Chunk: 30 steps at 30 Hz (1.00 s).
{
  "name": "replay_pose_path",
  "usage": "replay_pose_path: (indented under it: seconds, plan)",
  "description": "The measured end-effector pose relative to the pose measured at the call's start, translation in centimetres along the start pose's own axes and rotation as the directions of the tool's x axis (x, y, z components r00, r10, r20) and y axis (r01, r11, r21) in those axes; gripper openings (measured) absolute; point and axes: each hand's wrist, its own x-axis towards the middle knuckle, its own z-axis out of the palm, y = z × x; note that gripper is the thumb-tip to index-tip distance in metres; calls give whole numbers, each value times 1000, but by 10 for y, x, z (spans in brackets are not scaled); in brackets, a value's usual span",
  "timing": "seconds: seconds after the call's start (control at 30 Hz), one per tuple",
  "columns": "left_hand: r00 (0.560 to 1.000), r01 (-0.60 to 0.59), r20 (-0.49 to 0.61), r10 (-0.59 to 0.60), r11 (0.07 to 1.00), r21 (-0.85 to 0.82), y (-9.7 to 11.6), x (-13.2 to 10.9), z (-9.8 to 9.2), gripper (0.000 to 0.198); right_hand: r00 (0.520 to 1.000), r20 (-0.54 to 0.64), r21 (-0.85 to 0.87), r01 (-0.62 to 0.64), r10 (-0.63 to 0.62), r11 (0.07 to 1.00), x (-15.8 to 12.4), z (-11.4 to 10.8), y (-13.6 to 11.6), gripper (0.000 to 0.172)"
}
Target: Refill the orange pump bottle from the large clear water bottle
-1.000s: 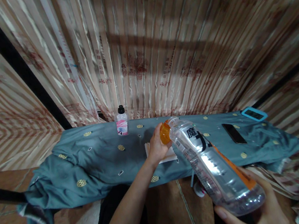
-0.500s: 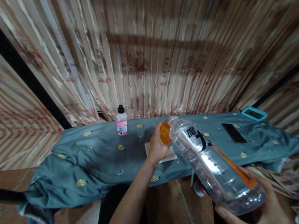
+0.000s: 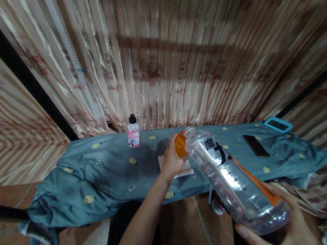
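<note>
A large clear plastic bottle [image 3: 224,170] with a silver and orange label is tilted in front of me, its mouth up and to the left and its base low on the right. My left hand [image 3: 172,158] has its fingers closed round the orange cap [image 3: 180,144] at the mouth. Whether the cap is still threaded on cannot be made out. Around the base curls my right hand [image 3: 281,228], thumb below and fingers behind. Under my left hand lies a pale folded cloth or paper [image 3: 184,173], partly covered.
A blue-green cloth [image 3: 113,181] with a pineapple print covers the narrow table. On it stand a small black-capped bottle [image 3: 133,134] with a pink label, a dark phone [image 3: 255,146] and a blue-framed object [image 3: 278,124]. Striped curtains [image 3: 152,57] hang behind, between dark poles [image 3: 20,71].
</note>
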Motion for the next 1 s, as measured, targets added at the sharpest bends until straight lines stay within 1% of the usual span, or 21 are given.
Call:
replay_pose_path:
  seconds: [0.13,0.2,0.37,0.43,0.6,0.67,0.77,0.83,1.0]
  plan:
    - [1000,-6,-5,6,1000,-19,-3,1,2,81,997,-15,-37,74,-75,997,4,0,11,108]
    - [1000,-4,-8,3,1000,-26,-3,1,3,81,996,-8,-35,86,-86,996,5,0,13,109]
    - [1000,5,2,-5,1000,-25,-1,0,2,80,1000,-1,-30,13,-13,999,1,-1,1,109]
    - [1000,10,2,-10,1000,-20,0,0,1,81,1000,1,-17,5,-5,1000,0,0,-3,110]
    - [1000,-8,-3,8,1000,-29,0,0,0,80,1000,14,50,-5,5,999,-1,1,0,106]
    - [1000,-9,-3,9,1000,-29,0,0,0,81,1000,10,37,28,-28,999,1,1,5,103]
    - [1000,-1,-3,1,1000,-24,0,0,0,82,994,2,-15,110,-110,994,5,0,14,98]
    - [1000,1,-3,-1,1000,-15,1,0,0,82,992,3,-34,129,-129,991,6,0,17,98]
    - [1000,-13,-3,13,1000,-1,1,0,1,82,999,11,-8,34,-34,999,2,-1,4,106]
